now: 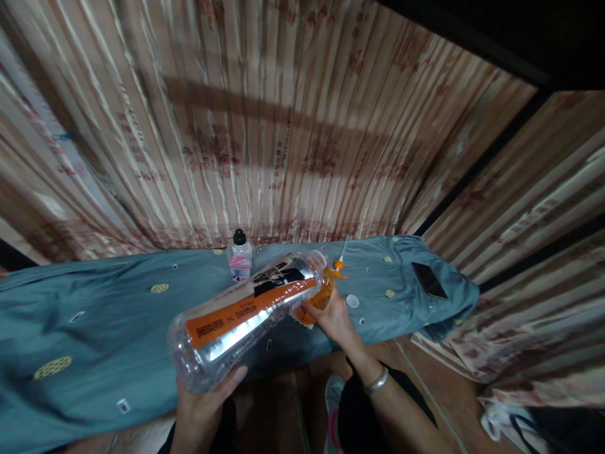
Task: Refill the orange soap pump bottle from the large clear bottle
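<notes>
My left hand (208, 397) is closed around the base of a large clear plastic bottle (246, 306) with an orange and silver label. The bottle is tilted, its uncapped mouth toward the right at the top of a translucent orange bottle (324, 291). Whether the two mouths touch, I cannot tell. My right hand (333, 315) grips the orange bottle, whose lower part is partly hidden by my fingers. Just beyond it on the cloth is an orange pump top (338, 265) with a pale tube. A white round cap (352, 301) lies right of my right hand.
A small clear bottle with a black cap (240, 260) stands behind the large bottle. A dark phone (429, 280) lies at the right of the teal bedding (118, 315). Patterned curtains (265, 126) hang behind and to the right, with a dark frame bar (482, 161).
</notes>
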`<state>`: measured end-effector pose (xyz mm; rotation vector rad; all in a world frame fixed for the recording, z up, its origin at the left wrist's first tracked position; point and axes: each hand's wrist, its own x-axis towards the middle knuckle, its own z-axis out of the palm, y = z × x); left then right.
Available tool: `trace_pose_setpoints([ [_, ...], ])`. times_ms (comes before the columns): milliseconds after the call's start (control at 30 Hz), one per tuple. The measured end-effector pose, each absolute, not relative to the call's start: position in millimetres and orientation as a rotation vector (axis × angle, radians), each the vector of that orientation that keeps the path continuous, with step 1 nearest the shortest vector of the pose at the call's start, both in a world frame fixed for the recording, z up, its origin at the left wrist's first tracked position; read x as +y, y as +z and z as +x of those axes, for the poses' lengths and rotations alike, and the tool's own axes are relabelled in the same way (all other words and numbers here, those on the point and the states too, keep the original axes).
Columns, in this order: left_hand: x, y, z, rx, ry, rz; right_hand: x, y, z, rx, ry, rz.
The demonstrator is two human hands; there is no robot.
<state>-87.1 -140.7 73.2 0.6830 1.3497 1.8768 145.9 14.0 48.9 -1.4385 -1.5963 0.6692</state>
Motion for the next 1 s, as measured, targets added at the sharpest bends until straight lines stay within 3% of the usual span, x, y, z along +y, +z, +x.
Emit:
trace_pose_setpoints([
  [1000,-139.2,71.6,-84.9,1.339,1.867,0.655,15.5,49.0,145.9,-1.597,0.645,-1.439],
])
